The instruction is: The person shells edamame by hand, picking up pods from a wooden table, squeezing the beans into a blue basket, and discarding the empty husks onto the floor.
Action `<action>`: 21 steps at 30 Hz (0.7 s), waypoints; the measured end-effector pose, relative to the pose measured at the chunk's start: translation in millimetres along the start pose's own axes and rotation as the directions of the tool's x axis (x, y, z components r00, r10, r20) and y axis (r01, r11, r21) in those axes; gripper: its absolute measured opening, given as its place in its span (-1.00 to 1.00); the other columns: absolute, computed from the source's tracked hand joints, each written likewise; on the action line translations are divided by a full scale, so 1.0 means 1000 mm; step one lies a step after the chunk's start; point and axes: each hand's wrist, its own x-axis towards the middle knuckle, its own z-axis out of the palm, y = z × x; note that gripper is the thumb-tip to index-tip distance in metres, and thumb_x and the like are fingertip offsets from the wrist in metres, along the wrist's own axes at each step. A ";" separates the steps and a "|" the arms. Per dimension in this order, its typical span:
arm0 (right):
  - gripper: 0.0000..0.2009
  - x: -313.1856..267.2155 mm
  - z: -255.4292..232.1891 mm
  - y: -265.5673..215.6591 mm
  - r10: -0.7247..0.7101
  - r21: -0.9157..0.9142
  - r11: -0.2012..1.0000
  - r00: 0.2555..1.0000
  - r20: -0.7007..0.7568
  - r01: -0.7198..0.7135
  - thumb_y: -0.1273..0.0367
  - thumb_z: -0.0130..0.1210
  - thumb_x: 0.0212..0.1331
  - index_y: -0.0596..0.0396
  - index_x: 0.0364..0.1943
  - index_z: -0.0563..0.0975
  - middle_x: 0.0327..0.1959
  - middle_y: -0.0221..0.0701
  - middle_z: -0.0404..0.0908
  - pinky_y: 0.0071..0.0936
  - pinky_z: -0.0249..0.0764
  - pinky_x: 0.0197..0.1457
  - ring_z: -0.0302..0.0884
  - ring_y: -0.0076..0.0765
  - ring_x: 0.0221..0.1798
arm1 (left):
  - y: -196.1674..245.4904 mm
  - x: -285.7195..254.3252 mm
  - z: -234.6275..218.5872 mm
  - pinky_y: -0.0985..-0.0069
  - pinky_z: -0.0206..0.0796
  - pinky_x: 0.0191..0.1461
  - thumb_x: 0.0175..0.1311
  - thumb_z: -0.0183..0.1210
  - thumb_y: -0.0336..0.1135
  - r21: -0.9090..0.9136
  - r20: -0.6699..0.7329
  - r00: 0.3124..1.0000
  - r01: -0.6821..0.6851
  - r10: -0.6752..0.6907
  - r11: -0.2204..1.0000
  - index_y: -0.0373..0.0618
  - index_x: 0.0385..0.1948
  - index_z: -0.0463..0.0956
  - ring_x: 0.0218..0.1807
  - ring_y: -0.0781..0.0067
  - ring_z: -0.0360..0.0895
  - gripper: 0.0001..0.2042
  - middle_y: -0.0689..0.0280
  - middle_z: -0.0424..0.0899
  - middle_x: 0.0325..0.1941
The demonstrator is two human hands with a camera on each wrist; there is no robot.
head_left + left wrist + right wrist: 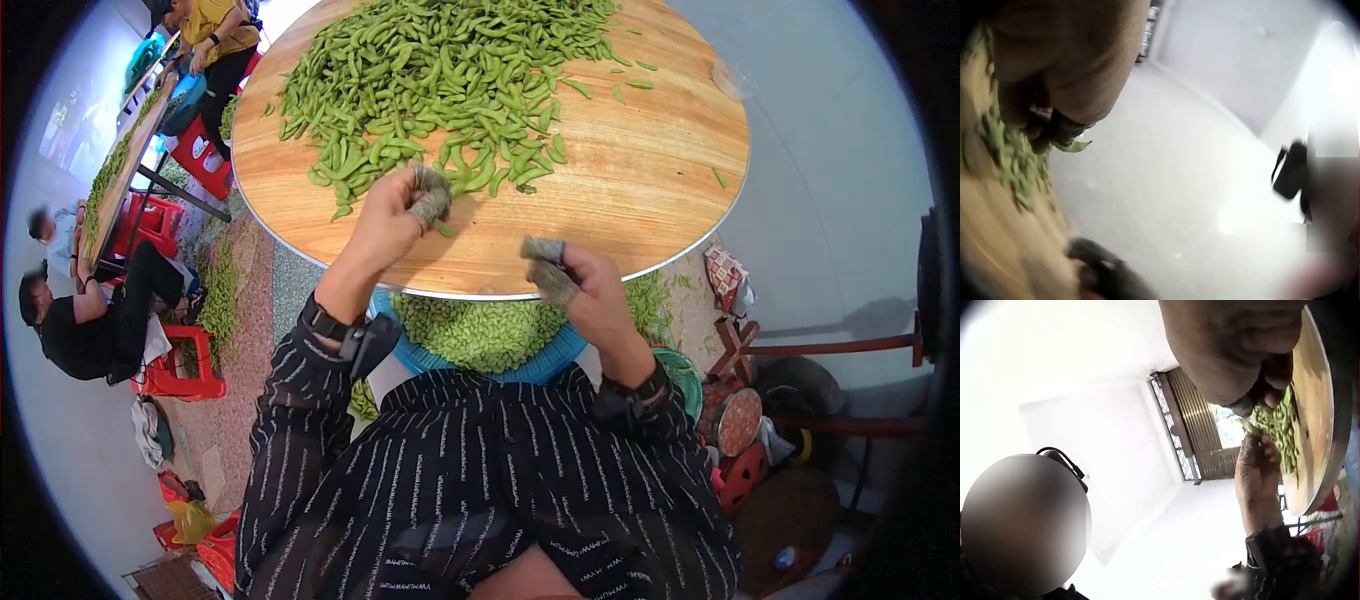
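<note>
My left hand point(388, 215) is over the near part of the round wooden table, beside the pile of green soybean pods point(430, 75). Between its thumb and forefinger, both in grey finger covers, it pinches one green soybean pod point(1074, 147), whose tip sticks out. To the right, my right hand point(597, 290) hovers above the table's near rim. Grey covers wrap its thumb and forefinger, which stand slightly apart with nothing seen between them. Its other fingers bend toward the palm. Below the rim, a blue basin point(560, 362) contains many shelled green beans point(478, 335).
The round tabletop point(640, 170) has a metal edge. Loose pods lie on the floor point(222, 300) to the left, near red stools point(185, 375) and seated people at a long table point(120, 180). On the right are a green basket point(682, 375) and a wooden frame point(738, 345).
</note>
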 end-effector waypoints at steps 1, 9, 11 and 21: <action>-0.77 0.007 0.006 -0.002 0.009 0.102 0.995 1.000 0.025 -0.011 0.44 0.04 0.06 0.26 -0.20 0.44 -0.38 -0.52 0.48 -0.70 0.33 -0.29 0.37 -0.64 -0.37 | 0.006 -0.007 0.001 0.60 0.26 -0.53 0.05 0.07 -0.45 -0.387 0.132 0.976 0.212 -0.173 0.898 -0.24 -0.48 0.38 -0.59 0.45 0.44 -0.92 0.24 0.50 -0.59; -0.89 0.015 0.025 -0.013 -0.060 0.323 0.946 0.987 0.148 0.009 0.48 0.02 0.04 0.20 -0.33 0.46 -0.52 -0.57 0.43 -0.74 0.25 -0.43 0.31 -0.73 -0.47 | 0.019 -0.043 0.022 0.71 0.28 -0.66 0.01 0.18 -0.32 -0.774 0.295 0.938 0.346 -0.182 0.530 -0.22 -0.42 0.36 -0.68 0.59 0.43 -0.78 0.27 0.48 -0.60; -0.91 0.013 0.023 -0.014 -0.040 0.329 0.944 0.987 0.157 -0.014 0.50 0.02 0.03 0.19 -0.36 0.46 -0.54 -0.57 0.42 -0.74 0.23 -0.45 0.30 -0.73 -0.49 | 0.019 -0.046 0.024 0.70 0.29 -0.66 0.01 0.18 -0.31 -0.781 0.289 0.943 0.332 -0.164 0.529 -0.23 -0.41 0.36 -0.67 0.58 0.43 -0.77 0.26 0.48 -0.59; -0.94 0.009 0.023 -0.019 -0.024 0.295 0.955 0.989 0.149 -0.022 0.53 -0.02 0.02 0.17 -0.40 0.45 -0.55 -0.57 0.42 -0.74 0.21 -0.45 0.28 -0.71 -0.50 | 0.017 -0.051 0.028 0.67 0.25 -0.66 0.04 0.14 -0.36 -0.734 0.279 0.949 0.311 -0.149 0.604 -0.25 -0.39 0.36 -0.68 0.55 0.38 -0.81 0.27 0.46 -0.59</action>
